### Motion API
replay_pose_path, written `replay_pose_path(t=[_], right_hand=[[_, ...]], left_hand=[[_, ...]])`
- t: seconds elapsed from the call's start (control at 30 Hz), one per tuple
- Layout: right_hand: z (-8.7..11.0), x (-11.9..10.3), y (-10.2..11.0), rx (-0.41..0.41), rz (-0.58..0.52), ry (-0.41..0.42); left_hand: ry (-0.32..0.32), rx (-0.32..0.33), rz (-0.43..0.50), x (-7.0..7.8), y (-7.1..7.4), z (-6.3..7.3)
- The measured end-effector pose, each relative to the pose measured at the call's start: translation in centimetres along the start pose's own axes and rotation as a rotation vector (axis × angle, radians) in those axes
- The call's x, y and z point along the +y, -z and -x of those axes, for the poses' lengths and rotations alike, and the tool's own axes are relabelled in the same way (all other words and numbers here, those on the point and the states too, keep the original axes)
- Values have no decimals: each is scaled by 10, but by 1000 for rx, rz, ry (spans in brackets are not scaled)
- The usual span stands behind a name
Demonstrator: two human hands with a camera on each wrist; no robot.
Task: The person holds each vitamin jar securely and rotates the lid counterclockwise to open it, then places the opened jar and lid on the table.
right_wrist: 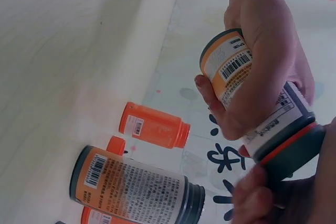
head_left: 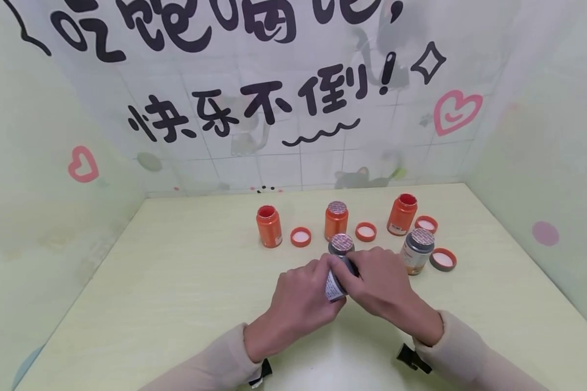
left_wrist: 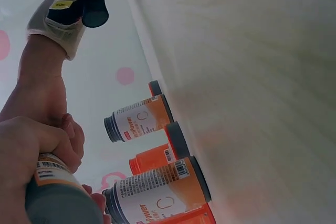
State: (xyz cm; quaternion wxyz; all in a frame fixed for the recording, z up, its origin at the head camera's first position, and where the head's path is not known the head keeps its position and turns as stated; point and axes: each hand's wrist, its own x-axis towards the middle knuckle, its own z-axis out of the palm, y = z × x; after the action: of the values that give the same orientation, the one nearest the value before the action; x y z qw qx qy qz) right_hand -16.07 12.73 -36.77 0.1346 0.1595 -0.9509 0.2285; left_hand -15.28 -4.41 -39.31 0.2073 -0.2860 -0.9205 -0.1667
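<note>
Both hands meet over a white-labelled screw-top bottle (head_left: pixel 335 288) with a dark grey base, tilted in the air. My left hand (head_left: pixel 300 296) wraps its fingers around the body of the bottle (right_wrist: pixel 233 69). At the other end, my right hand (head_left: pixel 383 282) grips the dark cap (right_wrist: pixel 294 153), whose orange rim shows next to the bottle's shoulder. Just behind the hands stands a grey bottle (head_left: pixel 342 244) with a printed foil seal over its mouth. Another foil-sealed grey bottle (head_left: pixel 414 254) stands right of my right hand, beside a grey-and-orange cap (head_left: pixel 443 259).
Farther back stand three orange bottles: the left one (head_left: pixel 269 227) and right one (head_left: pixel 402 215) have uncovered mouths, while the middle one (head_left: pixel 336 221) wears a foil seal. Orange caps (head_left: pixel 300 237) lie upturned near them. A printed wall sheet (head_left: pixel 274 168) rises behind the table (head_left: pixel 176 271).
</note>
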Motion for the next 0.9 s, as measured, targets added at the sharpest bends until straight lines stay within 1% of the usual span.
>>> replay_pose_path(t=[0.07,0.2,0.33,0.47,0.53,0.57,0.6,0.67,0.73,0.8,0.83,0.9], right_hand=[[0,1,-1,35,5,25],[0,3,-4,107,22,70],[1,4,-5,170,34,117],[1,7,-6,241,44,194],[0,9,-5,254,45,229],[0,9,-4,245,43,240],[-1,9,-2,219,33,239],[-1,9,2,130,-6,201],[-3,7,8,17,-49,129],[-4,5,13,-85,-82,39],[-5,4,15,-124,-90,1],[-7,3,18,-173,-89,-43]], left_hand=[[-9,15,21,0,0,0],[-10,12,125,0,-1,0],[-16,3,207,-1,-2,0],[-10,-52,292,-1,0,-3],[-5,-80,314,-1,1,-4],[-4,-89,316,-1,2,-5],[-1,-98,316,0,3,-6],[8,-103,302,0,4,-6],[20,-101,277,-1,6,-6],[33,-86,237,-2,6,-5],[35,-74,211,-3,7,-4],[36,-54,169,-5,7,-4]])
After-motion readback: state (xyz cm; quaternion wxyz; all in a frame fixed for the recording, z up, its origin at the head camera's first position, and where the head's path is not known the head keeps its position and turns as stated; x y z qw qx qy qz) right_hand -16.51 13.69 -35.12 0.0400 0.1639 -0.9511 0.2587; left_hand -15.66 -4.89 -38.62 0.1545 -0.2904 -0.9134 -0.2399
